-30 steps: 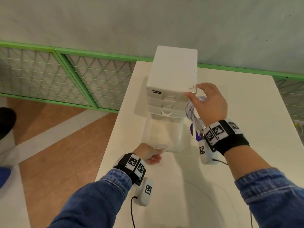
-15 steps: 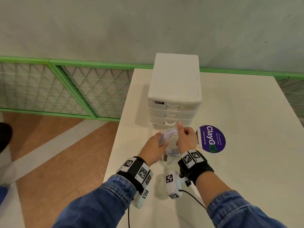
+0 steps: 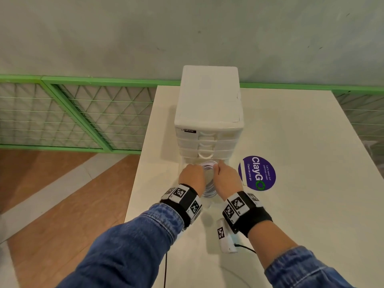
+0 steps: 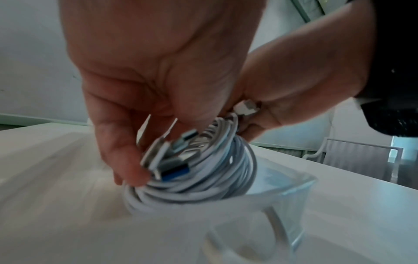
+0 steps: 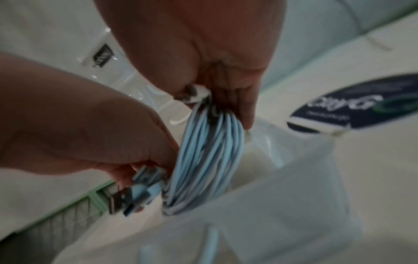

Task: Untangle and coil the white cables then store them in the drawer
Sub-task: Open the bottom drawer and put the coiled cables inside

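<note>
Coiled white cables [image 3: 208, 177] are held between both hands over the pulled-out bottom drawer [image 4: 291, 201] of the white drawer unit [image 3: 208, 104], near the left edge of the bench [image 3: 301, 215].

Left hand [image 3: 192, 177]: grip is closed on the coil's left side, fingers [image 4: 126, 160] curled round the strands. The USB plugs [image 4: 174, 160], metal with blue inserts, are bunched just under the fingertips.

Right hand [image 3: 227, 179]: grip is pinched on the coil's upper right part, with one white connector end [image 5: 196, 94] tucked against the palm.

The coil's lower part is seen below the clear drawer rim in both wrist views; whether the drawer floor is touched cannot be told, since the frames are motion-blurred. The coil is tilted on edge rather than flat.

The three upper drawers [image 3: 205, 142] are shown closed. A black label [image 3: 188, 131] sits on the unit's front upper left. A round purple "ClayGo" sticker [image 3: 257, 173] lies on the bench just right of the drawer, apart from the hands.

Marker-tagged wristbands [image 3: 182, 196] and denim sleeves [image 3: 133, 246] are worn on both arms. Green mesh fencing [image 3: 72, 115] and a pale wall [image 3: 187, 34] are seen behind the bench.
</note>
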